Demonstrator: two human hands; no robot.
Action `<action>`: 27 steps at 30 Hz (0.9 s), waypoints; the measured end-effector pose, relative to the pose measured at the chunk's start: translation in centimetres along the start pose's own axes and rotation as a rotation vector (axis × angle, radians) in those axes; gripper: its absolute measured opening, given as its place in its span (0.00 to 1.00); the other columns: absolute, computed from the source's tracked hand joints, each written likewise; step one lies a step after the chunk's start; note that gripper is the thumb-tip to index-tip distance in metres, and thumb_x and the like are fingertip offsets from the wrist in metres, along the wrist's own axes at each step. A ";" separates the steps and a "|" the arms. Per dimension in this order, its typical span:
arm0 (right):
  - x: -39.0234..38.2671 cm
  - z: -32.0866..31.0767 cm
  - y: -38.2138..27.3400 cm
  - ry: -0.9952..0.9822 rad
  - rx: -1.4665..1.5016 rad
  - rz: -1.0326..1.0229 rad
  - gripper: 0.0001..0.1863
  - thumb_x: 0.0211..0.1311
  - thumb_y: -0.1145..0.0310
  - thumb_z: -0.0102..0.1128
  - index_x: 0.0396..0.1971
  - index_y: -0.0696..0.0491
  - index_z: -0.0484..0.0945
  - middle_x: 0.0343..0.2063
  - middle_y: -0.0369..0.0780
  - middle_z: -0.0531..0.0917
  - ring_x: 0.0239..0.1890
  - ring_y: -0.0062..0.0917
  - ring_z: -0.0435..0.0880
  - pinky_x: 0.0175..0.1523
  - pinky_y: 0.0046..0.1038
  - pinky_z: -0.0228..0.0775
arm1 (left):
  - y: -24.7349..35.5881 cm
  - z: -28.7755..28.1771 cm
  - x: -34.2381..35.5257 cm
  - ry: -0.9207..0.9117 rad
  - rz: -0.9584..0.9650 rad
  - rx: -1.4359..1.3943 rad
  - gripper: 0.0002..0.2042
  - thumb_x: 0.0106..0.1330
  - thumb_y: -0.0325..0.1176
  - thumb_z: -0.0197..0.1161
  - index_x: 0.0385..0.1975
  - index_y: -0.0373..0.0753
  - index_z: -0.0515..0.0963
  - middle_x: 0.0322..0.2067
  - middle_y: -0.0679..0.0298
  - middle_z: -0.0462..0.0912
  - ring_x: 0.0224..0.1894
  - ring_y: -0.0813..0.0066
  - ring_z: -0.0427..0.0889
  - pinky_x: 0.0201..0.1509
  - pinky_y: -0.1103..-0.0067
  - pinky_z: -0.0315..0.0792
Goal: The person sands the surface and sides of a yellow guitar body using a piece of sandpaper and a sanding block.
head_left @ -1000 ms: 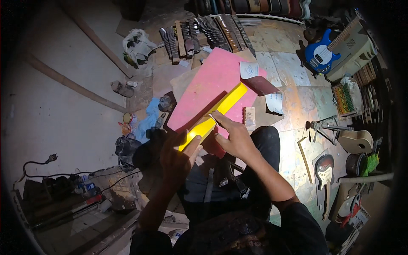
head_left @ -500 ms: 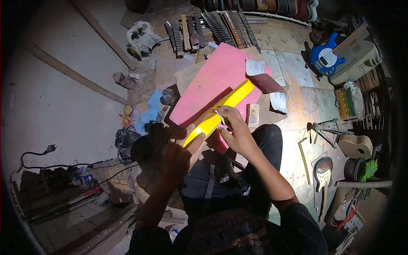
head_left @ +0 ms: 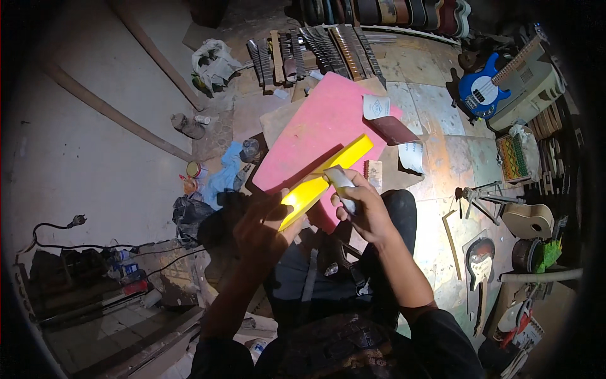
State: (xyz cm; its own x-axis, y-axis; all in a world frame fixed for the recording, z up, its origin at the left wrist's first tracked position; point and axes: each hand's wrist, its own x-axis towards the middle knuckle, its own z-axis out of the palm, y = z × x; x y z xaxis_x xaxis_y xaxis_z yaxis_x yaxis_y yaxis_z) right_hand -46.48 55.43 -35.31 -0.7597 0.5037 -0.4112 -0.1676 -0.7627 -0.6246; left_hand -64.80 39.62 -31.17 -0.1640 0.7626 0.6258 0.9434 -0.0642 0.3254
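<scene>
A long, glossy yellow piece [head_left: 306,192] with a curved hollow near its close end lies slantwise in front of me. My left hand [head_left: 264,222], partly in shadow, is wrapped round that close end. In my right hand [head_left: 368,211] is a folded piece of sandpaper [head_left: 341,181], pale grey-white outside, its tip against or just over the yellow piece's middle. Beneath is a pink board [head_left: 309,129]. A curled sandpaper sheet [head_left: 392,129], brown with white backing, rests on the board's right edge.
Guitar necks [head_left: 315,54] lie in rows beyond the board. A blue bass guitar [head_left: 485,87] leans at the far right, with an acoustic guitar body [head_left: 529,220] nearer. Left of the board are a blue cloth [head_left: 222,170] and a paint can [head_left: 196,169]. Poles [head_left: 117,107] lean along the left wall.
My right hand has turned and shifted slightly right, bringing the folded sandpaper into fuller view. The yellow piece's far end has come down a little toward me.
</scene>
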 end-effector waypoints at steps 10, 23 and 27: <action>-3.8 -1.5 -0.8 0.124 0.019 -0.126 0.28 0.62 0.82 0.54 0.65 0.59 0.69 0.50 0.46 0.82 0.46 0.33 0.87 0.50 0.33 0.88 | 3.1 1.2 2.6 -0.236 -0.168 -0.041 0.18 0.57 0.32 0.79 0.47 0.41 0.83 0.51 0.59 0.85 0.48 0.56 0.85 0.54 0.66 0.80; -6.1 -2.4 -0.1 0.401 -0.224 -0.449 0.13 0.73 0.73 0.60 0.53 0.62 0.78 0.45 0.42 0.87 0.40 0.21 0.87 0.51 0.26 0.80 | 3.2 1.4 2.0 -0.155 -0.132 -0.145 0.18 0.51 0.24 0.79 0.42 0.35 0.82 0.48 0.54 0.86 0.48 0.52 0.85 0.53 0.63 0.81; -6.7 -0.5 -0.2 0.368 -0.384 -0.258 0.08 0.70 0.77 0.60 0.47 0.57 0.75 0.45 0.41 0.84 0.44 0.23 0.84 0.51 0.27 0.78 | 3.2 1.8 0.8 -0.138 -0.174 -0.122 0.18 0.53 0.25 0.79 0.43 0.37 0.83 0.49 0.54 0.86 0.49 0.53 0.85 0.54 0.64 0.81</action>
State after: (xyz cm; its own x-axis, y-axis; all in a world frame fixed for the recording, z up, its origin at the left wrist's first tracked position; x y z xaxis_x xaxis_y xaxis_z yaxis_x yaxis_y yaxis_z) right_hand -41.03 52.35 -32.76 -0.4452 0.8134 -0.3745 -0.0268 -0.4301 -0.9024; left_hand -61.38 41.20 -30.92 -0.2717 0.8490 0.4531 0.8615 0.0047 0.5077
